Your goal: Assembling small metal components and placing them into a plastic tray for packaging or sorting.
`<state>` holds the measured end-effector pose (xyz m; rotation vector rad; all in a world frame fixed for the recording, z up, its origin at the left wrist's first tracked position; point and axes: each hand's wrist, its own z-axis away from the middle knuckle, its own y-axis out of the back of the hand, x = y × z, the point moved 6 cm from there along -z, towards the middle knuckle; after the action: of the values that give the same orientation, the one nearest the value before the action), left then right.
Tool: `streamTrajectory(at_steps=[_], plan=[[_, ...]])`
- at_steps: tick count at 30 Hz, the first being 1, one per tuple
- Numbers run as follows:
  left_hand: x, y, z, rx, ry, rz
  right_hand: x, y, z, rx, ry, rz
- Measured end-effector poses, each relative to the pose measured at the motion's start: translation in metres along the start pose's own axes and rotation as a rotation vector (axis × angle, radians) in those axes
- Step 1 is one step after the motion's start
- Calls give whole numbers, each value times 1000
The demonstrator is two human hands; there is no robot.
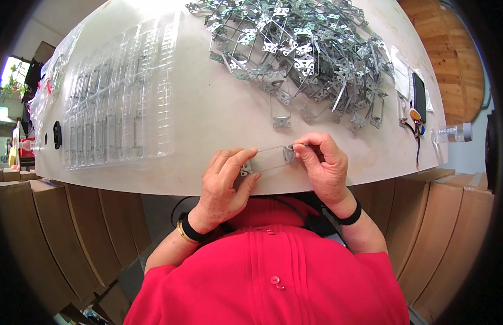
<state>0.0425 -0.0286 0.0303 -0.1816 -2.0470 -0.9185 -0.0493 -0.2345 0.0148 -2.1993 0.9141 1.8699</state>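
1. The wire-and-bracket frame (288,155), two thin rods joining perforated metal end plates, is held over the near edge of the white table (200,122).
2. The left hand (225,181) grasps its left end plate between thumb and fingers; the right hand (324,168) pinches the other end between thumb and index finger.
3. The work looks partway along: metal pieces (136,130) already lie in the tray, while a large tangled heap of similar frames (311,59) sits loose at the far side, apparently left to handle.
4. The clear plastic compartment tray (166,103), at the left, holds slim metal pieces in several rows; glare hides how many compartments are filled.
5. Cardboard cartons (62,227) stand below the table; their contents cannot be seen.
6. A clear bottle (449,134) lies at the right edge; what it contains is unclear.
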Motion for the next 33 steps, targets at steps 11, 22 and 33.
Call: streamTrajectory(at_steps=[11,22,33], plan=[[-1,-1,1,-8,-6,-7,-14,-1,-5,-15,44,97],[1,0,-1,-2,-9,-21,-9,0,-3,8,6,58],[1,0,1,-22,23,-35,-8,-1,-2,13,38,84]])
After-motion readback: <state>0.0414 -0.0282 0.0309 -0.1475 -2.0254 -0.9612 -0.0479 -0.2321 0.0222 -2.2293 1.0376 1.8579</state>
